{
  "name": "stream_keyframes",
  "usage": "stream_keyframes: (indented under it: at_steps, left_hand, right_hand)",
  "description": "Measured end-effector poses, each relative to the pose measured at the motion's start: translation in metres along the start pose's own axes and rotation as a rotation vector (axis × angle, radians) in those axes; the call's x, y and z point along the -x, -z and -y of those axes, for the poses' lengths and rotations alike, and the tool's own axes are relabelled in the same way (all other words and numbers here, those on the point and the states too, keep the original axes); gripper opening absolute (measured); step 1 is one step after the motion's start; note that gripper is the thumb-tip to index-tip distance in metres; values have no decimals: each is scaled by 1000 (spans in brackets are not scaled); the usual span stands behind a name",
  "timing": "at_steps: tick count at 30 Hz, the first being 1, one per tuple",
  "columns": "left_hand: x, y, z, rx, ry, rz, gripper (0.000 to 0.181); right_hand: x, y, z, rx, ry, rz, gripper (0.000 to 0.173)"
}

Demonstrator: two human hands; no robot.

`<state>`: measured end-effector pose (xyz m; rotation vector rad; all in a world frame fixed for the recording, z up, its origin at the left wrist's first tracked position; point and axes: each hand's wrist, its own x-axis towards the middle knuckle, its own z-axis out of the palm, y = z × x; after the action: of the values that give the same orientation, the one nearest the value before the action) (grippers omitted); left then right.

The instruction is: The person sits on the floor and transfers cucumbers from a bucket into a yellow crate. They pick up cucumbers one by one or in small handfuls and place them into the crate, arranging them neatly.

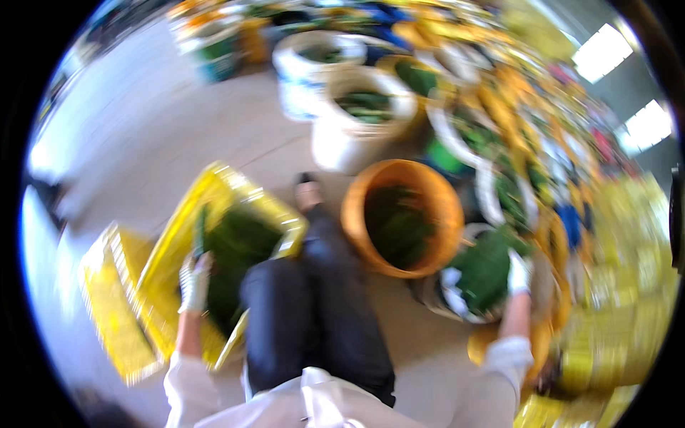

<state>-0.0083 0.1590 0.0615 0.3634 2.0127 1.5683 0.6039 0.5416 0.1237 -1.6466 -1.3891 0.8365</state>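
Note:
My left hand [193,283], in a white glove, grips a long green vegetable [200,227], which looks like a cucumber. It is over a yellow open-topped box [176,241] that holds a dark green heap [238,251], too blurred to make out singly. My right hand [519,273], gloved as well, is at the right side of a pile of green vegetables [487,273] in a pale container; blur hides whether its fingers hold any. Between my knees and that pile stands an orange tub [350,214] with dark green contents deep inside.
White tubs [334,142] and orange ones with green vegetables crowd the far side and right. Yellow packages [615,321] are stacked at the far right. Another yellow box [115,310] stands left of the filled one. My legs [316,299] are between the box and the orange tub.

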Motion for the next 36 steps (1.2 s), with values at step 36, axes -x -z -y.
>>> stream_keyframes:
  at_steps: [36]
  left_hand:
    - [-42, 11, 344, -506, 439, -131, 64]
  right_hand:
    - [3, -336, -33, -56, -317, 277, 53]
